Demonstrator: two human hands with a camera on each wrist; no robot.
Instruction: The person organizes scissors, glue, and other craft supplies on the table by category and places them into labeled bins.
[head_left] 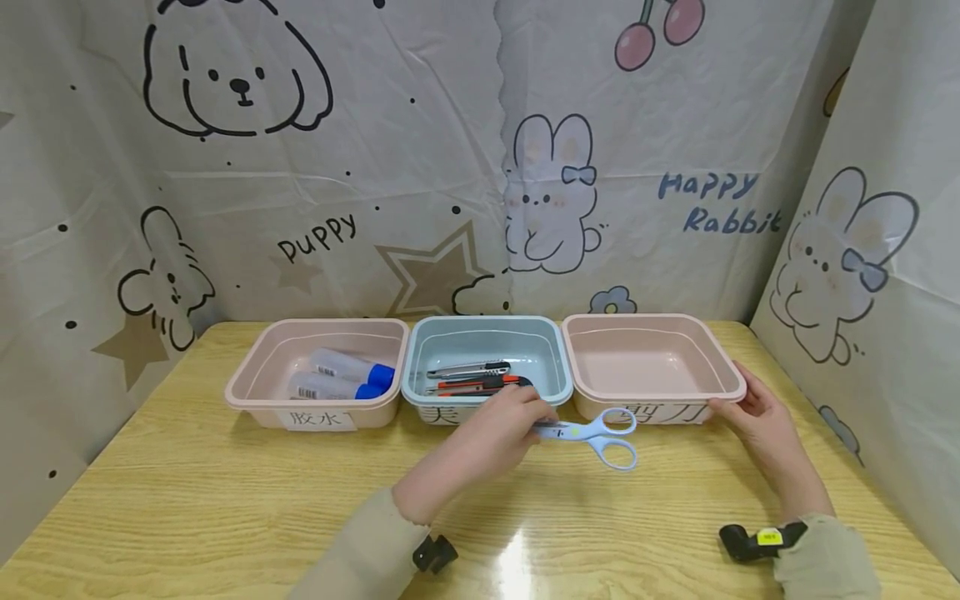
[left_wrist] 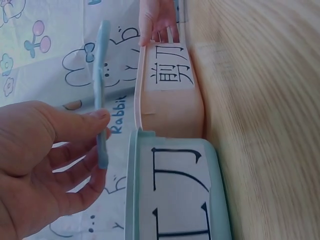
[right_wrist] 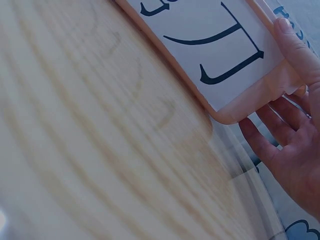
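Observation:
Light-blue scissors [head_left: 576, 430] are pinched between the thumb and fingers of my left hand [head_left: 498, 429], held toward the blade end with the handle loops pointing right. In the head view they are in front of the gap between the blue bin [head_left: 442, 401] and the right pink bin [head_left: 652, 397]. The left wrist view shows the scissors [left_wrist: 101, 75] edge-on, raised beside the bins. My right hand [head_left: 768, 433] grips the right pink bin at its front right corner. There, in the right wrist view, the thumb lies on the rim and the fingers reach along the side.
Several utility knives [head_left: 468, 383] lie in the blue bin, partly behind my left hand. Clear glue bottles with blue caps [head_left: 330, 387] lie in the left pink bin [head_left: 315, 405]. The bins stand in a row on a wooden table [head_left: 225, 508], before a printed cloth [head_left: 420, 167].

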